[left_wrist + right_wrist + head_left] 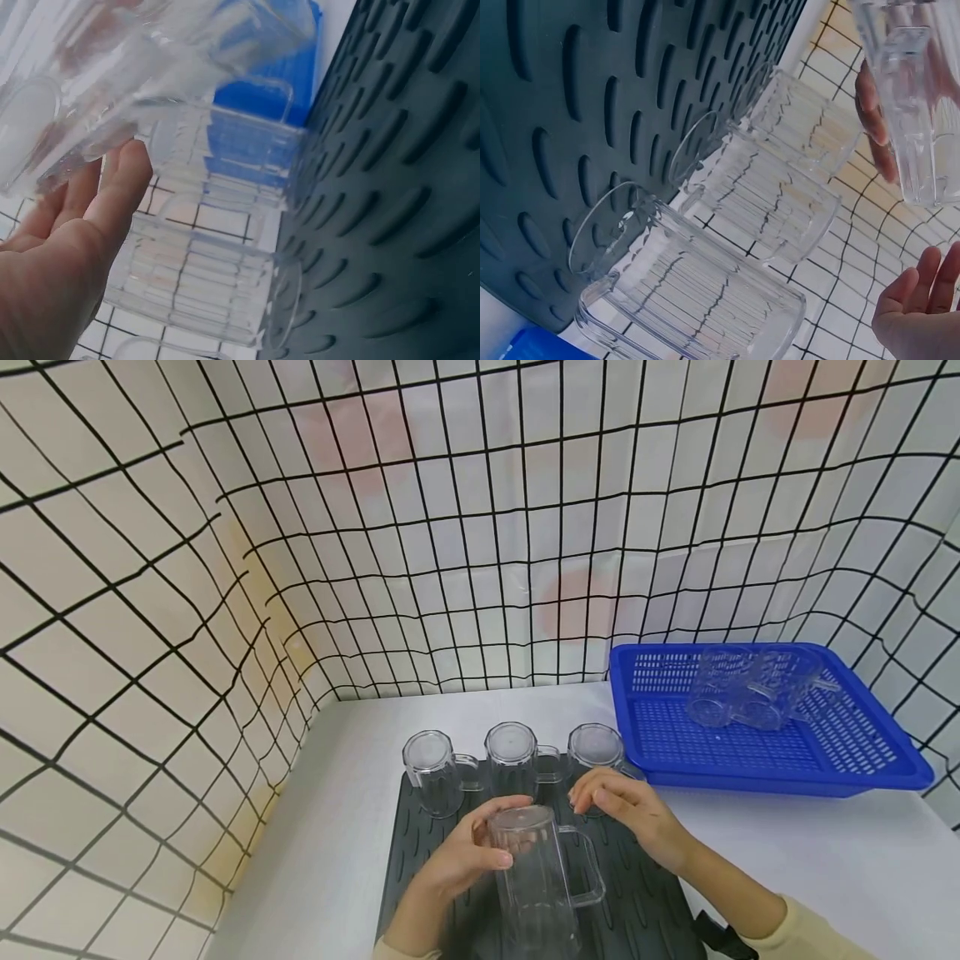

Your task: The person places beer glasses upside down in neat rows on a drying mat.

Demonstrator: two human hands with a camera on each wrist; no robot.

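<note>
My left hand (pixel 459 857) grips a clear glass mug (pixel 534 885) near its base, thumb on the near side. The mug is tilted base up, its handle (pixel 588 872) pointing right and its mouth toward me over the dark ridged mat (pixel 637 893). To the right, my right hand (pixel 633 814) hovers apart from the mug, fingers loosely bent around nothing. Beyond the hands, three similar mugs stand upside down in a row: a left one (pixel 438 777), a middle one (pixel 512 764) and a right one (pixel 595 746), partly hidden by the right hand.
A blue perforated basket (pixel 757 783) sits at the back right, with a few clear glass mugs (pixel 708 710) lying in it. Black wire grid panels (pixel 528 560) rise behind and at both sides of the white table (pixel 300 860). A black strap (pixel 723 935) circles the right wrist.
</note>
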